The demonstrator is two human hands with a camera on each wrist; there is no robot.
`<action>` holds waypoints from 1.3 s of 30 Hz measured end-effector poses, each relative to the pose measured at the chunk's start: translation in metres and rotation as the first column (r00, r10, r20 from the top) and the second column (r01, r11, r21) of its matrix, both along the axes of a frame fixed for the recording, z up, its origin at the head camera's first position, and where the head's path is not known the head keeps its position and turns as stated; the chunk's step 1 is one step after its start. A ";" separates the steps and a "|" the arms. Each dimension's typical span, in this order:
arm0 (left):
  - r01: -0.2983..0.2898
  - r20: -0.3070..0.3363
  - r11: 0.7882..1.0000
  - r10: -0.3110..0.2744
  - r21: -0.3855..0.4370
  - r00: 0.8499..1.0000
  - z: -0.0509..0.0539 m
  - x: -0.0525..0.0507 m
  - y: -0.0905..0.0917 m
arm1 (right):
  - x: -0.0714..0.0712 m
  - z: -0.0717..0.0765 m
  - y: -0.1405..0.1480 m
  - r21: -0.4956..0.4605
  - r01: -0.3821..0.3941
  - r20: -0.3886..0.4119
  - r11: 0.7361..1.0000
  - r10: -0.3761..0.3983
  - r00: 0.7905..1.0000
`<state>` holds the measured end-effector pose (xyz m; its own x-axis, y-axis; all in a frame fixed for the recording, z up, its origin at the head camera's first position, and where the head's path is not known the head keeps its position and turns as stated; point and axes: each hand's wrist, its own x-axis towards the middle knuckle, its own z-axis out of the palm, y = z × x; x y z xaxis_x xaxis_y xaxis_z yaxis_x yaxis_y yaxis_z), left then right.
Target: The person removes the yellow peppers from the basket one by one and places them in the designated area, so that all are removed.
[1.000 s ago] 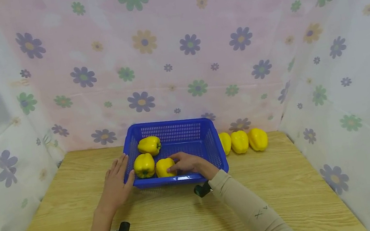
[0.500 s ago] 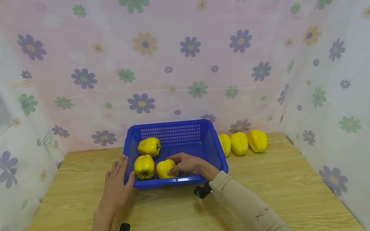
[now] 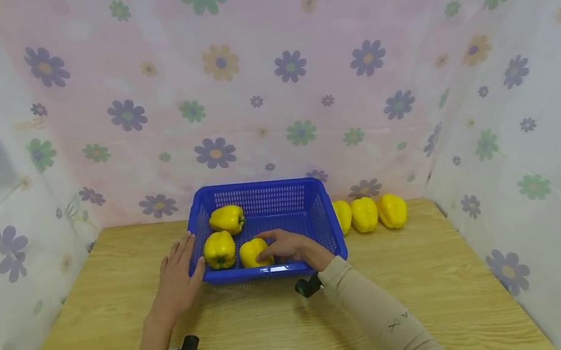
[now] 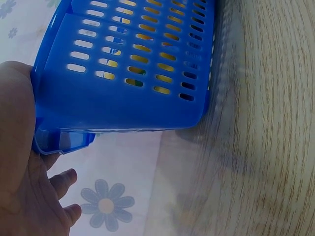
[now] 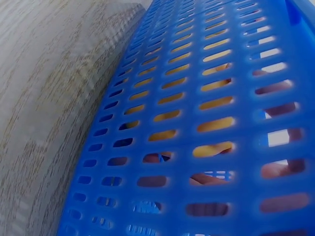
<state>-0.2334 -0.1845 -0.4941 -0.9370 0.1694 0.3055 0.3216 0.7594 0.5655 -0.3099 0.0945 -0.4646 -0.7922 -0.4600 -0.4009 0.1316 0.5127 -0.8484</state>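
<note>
Pale cloth printed with flowers (image 3: 247, 44) hangs behind and to both sides of the wood-grained tabletop (image 3: 243, 348). Towards its back sits a blue basket (image 3: 280, 223) with slotted walls. My left hand (image 3: 175, 279) rests against the basket's left rim, its fingers nearly straight. My right hand (image 3: 289, 246) reaches over the front rim, thumb and fingers curled, holding a yellow pepper (image 3: 252, 255) inside, near the front wall. Just left of it is a second pepper (image 3: 219, 251); behind that, a third pepper (image 3: 227, 220) lies on its side, stem end to the right. Outside, right of the basket, three more peppers (image 3: 364, 215) line up, the leftmost partly hidden by the basket.
</note>
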 end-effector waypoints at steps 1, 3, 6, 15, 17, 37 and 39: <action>0.001 0.000 1.000 -0.001 0.001 1.000 0.001 0.000 0.000 | -0.001 0.000 0.000 -0.001 -0.002 0.003 1.000 0.002 1.000; 0.002 -0.006 1.000 -0.002 0.005 1.000 0.001 -0.001 0.000 | -0.002 0.001 0.001 -0.007 -0.009 0.011 1.000 0.009 1.000; 0.006 -0.005 1.000 -0.006 0.008 1.000 0.003 -0.001 0.001 | -0.003 0.002 0.001 -0.004 -0.021 0.020 1.000 0.021 1.000; 0.008 0.010 1.000 -0.008 0.002 1.000 0.004 -0.005 0.003 | -0.006 0.005 0.003 -0.008 -0.011 0.021 1.000 0.012 1.000; 0.006 0.012 1.000 -0.006 0.005 1.000 0.004 -0.004 0.003 | -0.005 0.005 0.002 -0.012 -0.006 0.030 1.000 0.007 1.000; -0.011 0.015 1.000 0.011 -0.006 1.000 0.003 0.000 0.003 | -0.004 0.001 -0.001 0.014 0.004 0.026 1.000 -0.005 1.000; -0.008 0.018 1.000 0.008 0.000 1.000 0.004 0.001 0.003 | -0.005 0.001 -0.001 0.000 -0.001 0.023 1.000 0.001 1.000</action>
